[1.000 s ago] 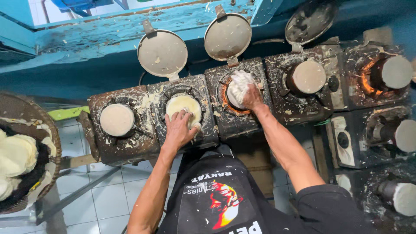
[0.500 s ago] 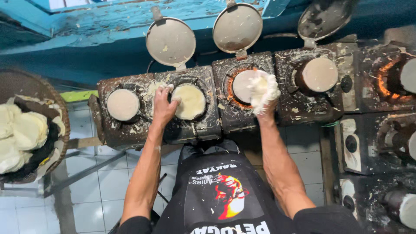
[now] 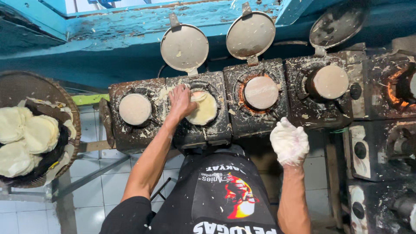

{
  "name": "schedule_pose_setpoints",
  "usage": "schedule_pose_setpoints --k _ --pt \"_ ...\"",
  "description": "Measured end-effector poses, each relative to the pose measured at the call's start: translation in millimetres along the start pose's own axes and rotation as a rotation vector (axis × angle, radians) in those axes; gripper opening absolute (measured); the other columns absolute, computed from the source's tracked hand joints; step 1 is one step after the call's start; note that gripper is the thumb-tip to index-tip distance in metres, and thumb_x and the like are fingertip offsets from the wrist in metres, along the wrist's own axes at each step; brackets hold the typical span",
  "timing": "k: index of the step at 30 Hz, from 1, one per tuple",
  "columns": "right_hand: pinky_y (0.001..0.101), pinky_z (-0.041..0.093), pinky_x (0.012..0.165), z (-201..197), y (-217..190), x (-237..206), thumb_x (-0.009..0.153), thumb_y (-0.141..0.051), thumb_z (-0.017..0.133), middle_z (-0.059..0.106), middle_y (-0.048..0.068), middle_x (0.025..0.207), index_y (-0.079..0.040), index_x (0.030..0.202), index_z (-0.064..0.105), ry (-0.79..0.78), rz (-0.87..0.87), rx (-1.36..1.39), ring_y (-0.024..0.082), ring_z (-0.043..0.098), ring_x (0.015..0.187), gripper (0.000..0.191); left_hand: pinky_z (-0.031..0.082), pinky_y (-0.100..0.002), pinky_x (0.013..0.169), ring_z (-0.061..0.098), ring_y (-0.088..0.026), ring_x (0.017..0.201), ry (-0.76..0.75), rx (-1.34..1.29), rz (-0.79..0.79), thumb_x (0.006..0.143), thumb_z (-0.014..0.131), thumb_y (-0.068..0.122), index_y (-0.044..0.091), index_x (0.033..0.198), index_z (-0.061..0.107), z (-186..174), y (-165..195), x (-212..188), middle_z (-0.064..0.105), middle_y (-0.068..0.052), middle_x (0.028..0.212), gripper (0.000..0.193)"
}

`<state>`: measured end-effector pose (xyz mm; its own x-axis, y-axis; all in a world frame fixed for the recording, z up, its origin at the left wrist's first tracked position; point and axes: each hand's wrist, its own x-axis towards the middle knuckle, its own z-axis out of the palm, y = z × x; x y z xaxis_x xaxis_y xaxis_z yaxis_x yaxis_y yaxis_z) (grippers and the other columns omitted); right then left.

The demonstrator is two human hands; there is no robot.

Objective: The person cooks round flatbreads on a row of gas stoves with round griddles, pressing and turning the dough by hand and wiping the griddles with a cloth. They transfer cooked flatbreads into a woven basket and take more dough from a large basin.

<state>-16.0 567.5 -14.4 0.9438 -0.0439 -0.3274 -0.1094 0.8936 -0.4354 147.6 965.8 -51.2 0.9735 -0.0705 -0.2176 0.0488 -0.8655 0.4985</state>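
Pale batter coats the right hand, fingers curled loosely, holding nothing, just below the stove row. Left hand lies flat, fingers spread on the thin round crepe (second burner from left), its lid raised.

Single head-worn view, looking steeply down, close over stoves

A blackened row of stoves carries round pale griddle pans, each batter-spattered.
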Motion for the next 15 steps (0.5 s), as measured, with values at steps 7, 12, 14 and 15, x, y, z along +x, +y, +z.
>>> schedule_pose_setpoints --k 7,12,14,15 --pt "0.0609 0.04 0.115 30 12 -26 0.099 -0.046 0.057 0.053 0.025 0.16 0.002 0.14 0.062 -0.064 -0.069 0.538 0.044 0.048 0.148 0.063 0.017 -0.068 0.117 0.04 -0.042 0.136 0.196 -0.081 0.191 0.066 0.071 0.013 -0.004 0.105 0.064 -4 15 -52 0.049 -0.025 0.133 0.043" --pt "0.062 0.04 0.124 28 27 -17 0.097 -0.049 0.062 0.047 0.016 0.163 -0.004 0.147 0.058 0.174 -0.071 0.04 0.045 0.04 0.155 0.067 0.042 -0.056 0.1 0.059 -0.042 0.109 0.055 -0.267 0.141 0.077 0.073 0.017 0.0 0.113 0.061 -21 40 -92 0.063 -0.022 0.109 0.042" --pt "0.062 0.044 0.116 24 39 -14 0.097 -0.047 0.064 0.047 0.022 0.163 0.0 0.144 0.058 0.146 -0.027 0.086 0.047 0.041 0.152 0.067 0.049 -0.05 0.09 0.064 -0.043 0.102 -0.017 -0.403 0.087 0.081 0.074 0.017 0.003 0.111 0.061 -35 44 -105 0.067 -0.021 0.103 0.036" --pt "0.0619 0.045 0.112 23 47 -13 0.096 -0.046 0.065 0.047 0.025 0.163 0.001 0.143 0.059 0.131 -0.004 0.109 0.048 0.042 0.151 0.066 0.051 -0.048 0.086 0.066 -0.043 0.1 -0.026 -0.485 0.083 0.081 0.074 0.016 0.003 0.11 0.06 -42 45 -110 0.067 -0.022 0.101 0.035"
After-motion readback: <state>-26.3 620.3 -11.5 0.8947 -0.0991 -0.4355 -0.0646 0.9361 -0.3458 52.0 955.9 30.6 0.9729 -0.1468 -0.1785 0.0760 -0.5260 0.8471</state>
